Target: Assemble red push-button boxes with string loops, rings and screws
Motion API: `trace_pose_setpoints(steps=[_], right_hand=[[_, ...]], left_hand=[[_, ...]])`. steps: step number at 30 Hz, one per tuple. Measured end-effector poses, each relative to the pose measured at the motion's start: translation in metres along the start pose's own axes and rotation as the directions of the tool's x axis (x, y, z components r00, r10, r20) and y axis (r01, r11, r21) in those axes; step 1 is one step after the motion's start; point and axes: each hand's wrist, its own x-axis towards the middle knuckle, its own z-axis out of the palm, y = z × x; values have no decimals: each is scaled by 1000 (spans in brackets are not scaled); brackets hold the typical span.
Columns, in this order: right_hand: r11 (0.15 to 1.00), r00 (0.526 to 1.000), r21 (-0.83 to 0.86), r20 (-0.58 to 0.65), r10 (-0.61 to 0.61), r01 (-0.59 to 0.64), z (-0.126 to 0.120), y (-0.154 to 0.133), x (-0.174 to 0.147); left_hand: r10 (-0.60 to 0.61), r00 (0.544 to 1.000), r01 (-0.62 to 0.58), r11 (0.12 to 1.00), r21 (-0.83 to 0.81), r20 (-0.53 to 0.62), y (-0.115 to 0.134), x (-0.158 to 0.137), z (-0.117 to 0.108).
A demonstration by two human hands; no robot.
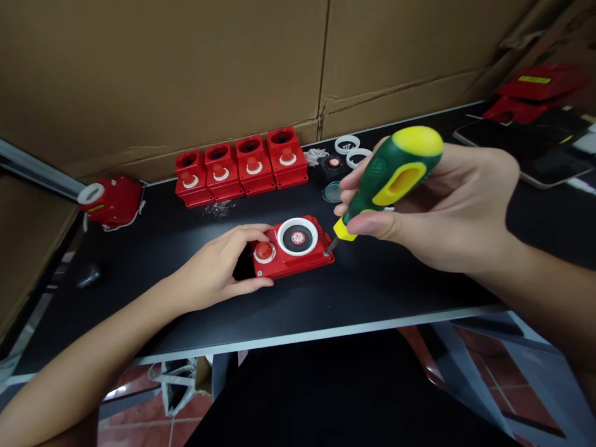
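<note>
A red box-shaped device (288, 266) lies on the black table, with a white ring (280, 239) around a dark round part and a red knob (264, 250) at its left end. My left hand (218, 267) grips its left end, fingers on the far side and thumb along the near edge. In my right hand (447, 211) is a green and yellow screwdriver (379, 171), held tilted. Its tip meets a screw at the device's near right corner. Another screw (259, 273) shows at the near left corner.
Several similar red housings (251, 162) stand in a row at the back. One more red device (114, 202) sits at the far left. White rings (347, 144), a clear disc (332, 192) and a black round part lie behind the screwdriver. A phone-like slab (526, 149) rests at right.
</note>
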Motion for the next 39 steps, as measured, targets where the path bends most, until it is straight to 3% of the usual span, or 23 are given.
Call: trace_pose_setpoints(steps=[11,19,26,31,39], right_hand=[[997,995,73,98,15,-22,-5,1,-3],[964,974,246,219,49,-104,-6,-3,-2],[971,960,232,281,-5,-63,-12,-1,-1],[968,922,206,384,55,-144,-16,0,5],[986,938,161,347,-13,-46,-14,9,14]], left_hand=[[34,999,-34,999,-39,1,2,1,-2],[10,999,-6,994,-107,33,3,1,-4],[-22,998,31,990,-138,63,5,2,-4],[-14,999,21,989,-143,48,5,3,-3],[16,999,-13,995,-95,34,4,3,-2]])
